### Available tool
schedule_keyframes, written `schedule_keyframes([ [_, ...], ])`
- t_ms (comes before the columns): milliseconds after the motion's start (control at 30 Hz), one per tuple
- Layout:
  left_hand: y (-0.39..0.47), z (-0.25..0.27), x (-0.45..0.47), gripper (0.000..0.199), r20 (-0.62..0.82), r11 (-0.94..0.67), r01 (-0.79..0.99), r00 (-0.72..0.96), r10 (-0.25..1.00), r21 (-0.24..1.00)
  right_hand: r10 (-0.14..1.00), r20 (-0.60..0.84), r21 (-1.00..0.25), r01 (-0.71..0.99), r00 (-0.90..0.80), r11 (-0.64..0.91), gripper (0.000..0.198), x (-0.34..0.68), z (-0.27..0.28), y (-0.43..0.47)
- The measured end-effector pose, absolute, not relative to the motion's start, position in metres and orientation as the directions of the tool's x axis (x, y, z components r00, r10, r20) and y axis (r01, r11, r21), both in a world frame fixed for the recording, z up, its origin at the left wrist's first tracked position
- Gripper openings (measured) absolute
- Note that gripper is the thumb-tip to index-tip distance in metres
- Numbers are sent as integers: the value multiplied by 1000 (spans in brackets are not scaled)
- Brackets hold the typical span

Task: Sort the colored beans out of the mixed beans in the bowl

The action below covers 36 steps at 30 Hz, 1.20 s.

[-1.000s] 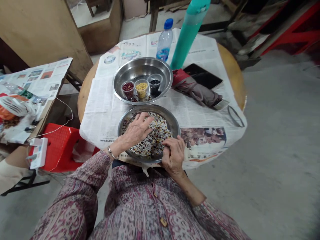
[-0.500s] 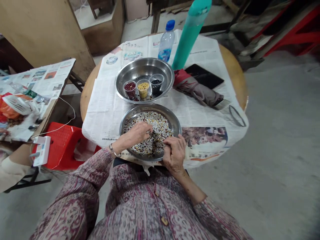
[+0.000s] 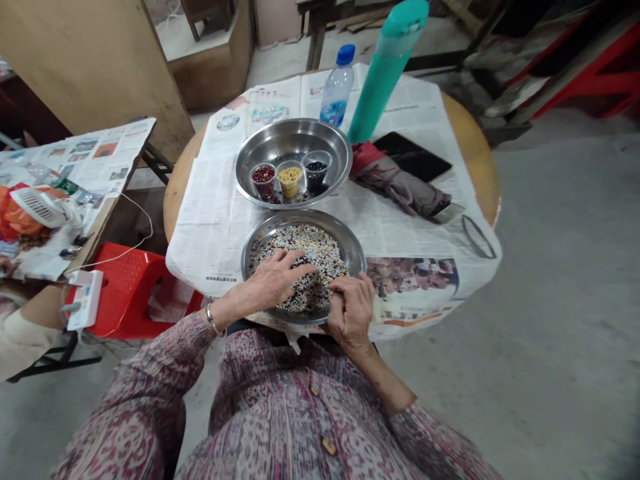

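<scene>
Touching bowl [image 3: 351, 241]: curled right hand [image 3: 351, 310]; left hand [image 3: 266, 285] splayed over grains [image 3: 320, 253].

Grains [image 3: 320, 248] partly hidden by left grip [image 3: 270, 280], red furniture [image 3: 597, 87] cropped at right edge, beige clothing [image 3: 25, 340] at left

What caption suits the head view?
Left hand over multicoloured bits in the near metal bowl, right hand at its rim, cups beyond.

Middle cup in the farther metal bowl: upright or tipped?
Upright: the middle cup has its rim facing up, with yellow pieces inside.
</scene>
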State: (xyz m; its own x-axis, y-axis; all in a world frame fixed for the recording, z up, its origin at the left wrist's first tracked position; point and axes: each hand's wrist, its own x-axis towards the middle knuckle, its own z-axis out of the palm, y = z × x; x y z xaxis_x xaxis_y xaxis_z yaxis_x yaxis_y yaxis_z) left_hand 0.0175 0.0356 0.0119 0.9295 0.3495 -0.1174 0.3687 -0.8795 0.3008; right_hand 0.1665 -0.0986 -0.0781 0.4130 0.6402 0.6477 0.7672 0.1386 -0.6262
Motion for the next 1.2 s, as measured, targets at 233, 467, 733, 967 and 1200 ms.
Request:
schedule_keyframes([
  [233, 48, 2, 46, 32, -141, -868, 373, 928, 345, 328, 639, 645, -639, 755, 419, 150, 22, 166, -77, -99],
  [467, 75, -5, 51, 25, -37, -754, 529, 827, 561, 389, 643, 645, -630, 764, 413, 141, 21, 166, -76, -99],
  [733, 35, -5, 18, 20, -174, -760, 427, 902, 395, 489, 652, 643, -631, 760, 401, 155, 22, 166, -77, -100],
  [967, 35, 10, 41, 47, -6, -834, 339, 928, 374, 434, 632, 665, -615, 772, 398, 161, 21, 167, -78, -99],
  [1200, 66, -4, 48, 36, -72, -820, 473, 876, 477, 320, 646, 644, -636, 756, 409, 155, 22, 166, -77, -100],
])
